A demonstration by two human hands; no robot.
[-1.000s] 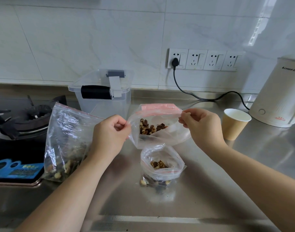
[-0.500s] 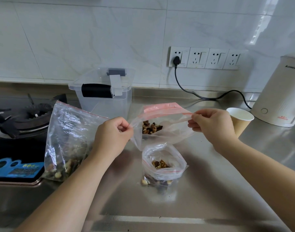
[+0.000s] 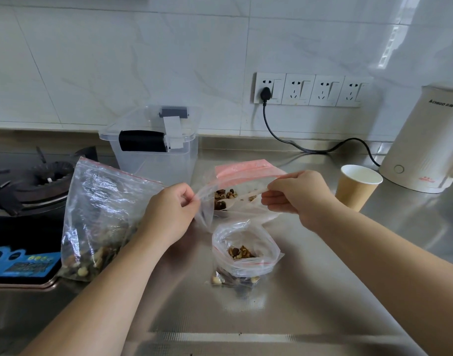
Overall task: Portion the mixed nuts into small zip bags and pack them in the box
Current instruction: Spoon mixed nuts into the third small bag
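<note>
Now both hands, left (image 3: 172, 214) and right (image 3: 294, 195), pinch the zip bag (image 3: 246, 186) at 12 o'clock, pulled wider than a second ago; sealing looks imminent.

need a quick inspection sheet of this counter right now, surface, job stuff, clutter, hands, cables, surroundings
surface: steel counter, bare in front.
job's things: held zip bag with nuts, mouth open; open small bag standing on the counter; big nut bag at left; clear box, lid on.
clutter: paper cup; blue packet on the stove edge.
grippers: left hand and right hand each pinch an end of the held bag's top.
cables: black cord plugged into wall socket, running toward the kettle.
surroundings: gas stove at left; tiled wall.
</note>
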